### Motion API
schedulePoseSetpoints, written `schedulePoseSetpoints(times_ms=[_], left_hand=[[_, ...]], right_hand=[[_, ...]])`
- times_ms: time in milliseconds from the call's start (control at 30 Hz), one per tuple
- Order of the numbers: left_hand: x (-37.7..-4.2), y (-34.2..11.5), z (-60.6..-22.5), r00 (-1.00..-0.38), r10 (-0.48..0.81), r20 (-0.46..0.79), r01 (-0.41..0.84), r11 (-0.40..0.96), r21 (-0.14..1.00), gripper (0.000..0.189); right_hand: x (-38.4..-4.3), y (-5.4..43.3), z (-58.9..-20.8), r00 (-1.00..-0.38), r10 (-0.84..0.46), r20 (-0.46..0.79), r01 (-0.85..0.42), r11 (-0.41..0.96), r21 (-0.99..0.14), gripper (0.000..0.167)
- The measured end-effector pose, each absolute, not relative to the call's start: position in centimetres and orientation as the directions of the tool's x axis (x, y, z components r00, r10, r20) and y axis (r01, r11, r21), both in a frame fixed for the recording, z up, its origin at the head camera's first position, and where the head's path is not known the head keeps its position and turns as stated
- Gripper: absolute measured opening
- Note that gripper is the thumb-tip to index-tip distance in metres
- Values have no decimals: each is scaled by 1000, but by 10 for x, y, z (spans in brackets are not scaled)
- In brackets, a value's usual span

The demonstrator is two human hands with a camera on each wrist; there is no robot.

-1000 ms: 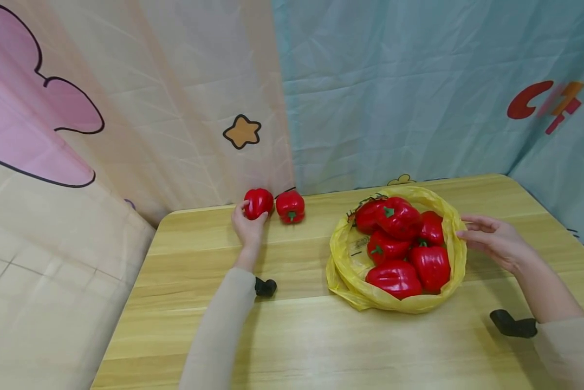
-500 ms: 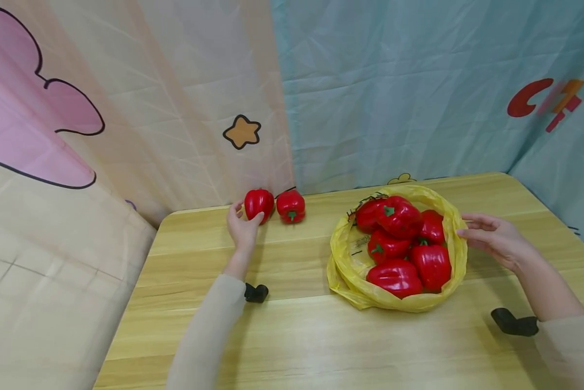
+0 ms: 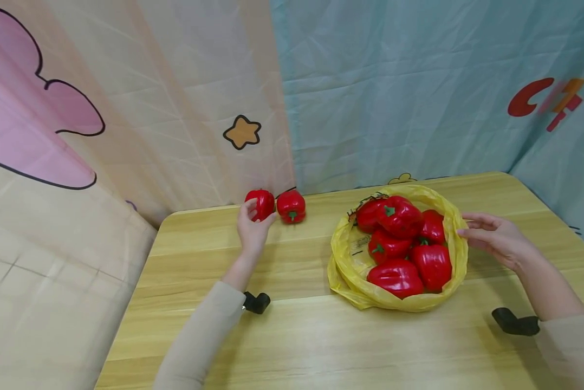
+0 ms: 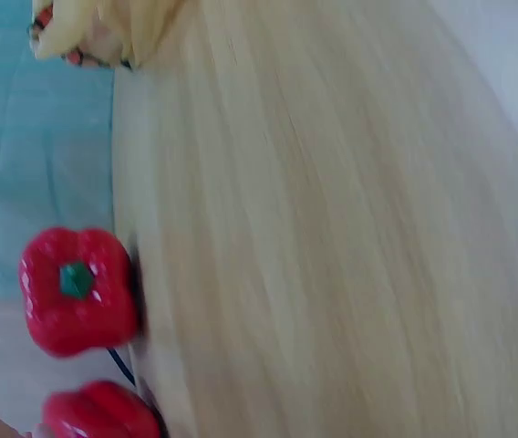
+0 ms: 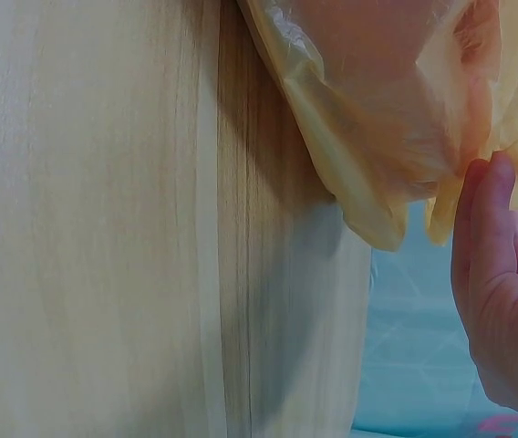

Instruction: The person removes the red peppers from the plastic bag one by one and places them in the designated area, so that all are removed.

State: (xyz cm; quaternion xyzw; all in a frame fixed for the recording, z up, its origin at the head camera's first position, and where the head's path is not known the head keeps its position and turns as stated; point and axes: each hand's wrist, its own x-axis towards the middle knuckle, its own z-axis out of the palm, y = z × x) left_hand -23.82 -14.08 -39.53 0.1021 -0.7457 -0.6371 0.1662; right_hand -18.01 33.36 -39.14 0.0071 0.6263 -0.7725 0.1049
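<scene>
1. I see the yellow bag [image 3: 339, 273] gaping on the table [image 3: 292, 341] — six red peppers [image 3: 400, 218] show inside, piled together.
2. The right hand [image 3: 499, 242] pinches the bag's rim.
3. Outside it, near the table's back edge, the stem-forward pepper [image 3: 291, 208] sits just beside the outer pepper [image 3: 266, 202].
4. The left hand [image 3: 253, 232] is at the outer pepper, fingers loose — whether touching, I can't tell.

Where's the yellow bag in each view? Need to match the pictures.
Head: bag right of centre, open top facing up, peppers inside.
Left wrist: bag at top left, cut off by the top edge.
Right wrist: bag at top right, right hand at its edge.
Shared landmark: the wooden table.
</scene>
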Motion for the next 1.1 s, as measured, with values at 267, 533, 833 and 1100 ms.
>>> schedulePoseSetpoints(times_ms=[267, 533, 833, 1100], left_hand=[[-225, -116, -379, -975, -204, 85, 63, 110, 992, 58], [-215, -100, -370, -994, -72, 83, 71, 157, 985, 59], [-210, -83, -363, -996, 72, 58, 71, 195, 978, 59], [-207, -66, -356, -987, 160, 26, 61, 213, 975, 57]], right_hand=[[-180, 334, -392, -978, -154, -139, 168, -195, -966, 33], [-180, 335, -392, -977, -154, -150, 177, -178, -968, 33], [-180, 334, -390, -976, -152, -158, 184, -171, -968, 34], [-180, 333, -390, -975, -153, -159, 183, -160, -970, 34]])
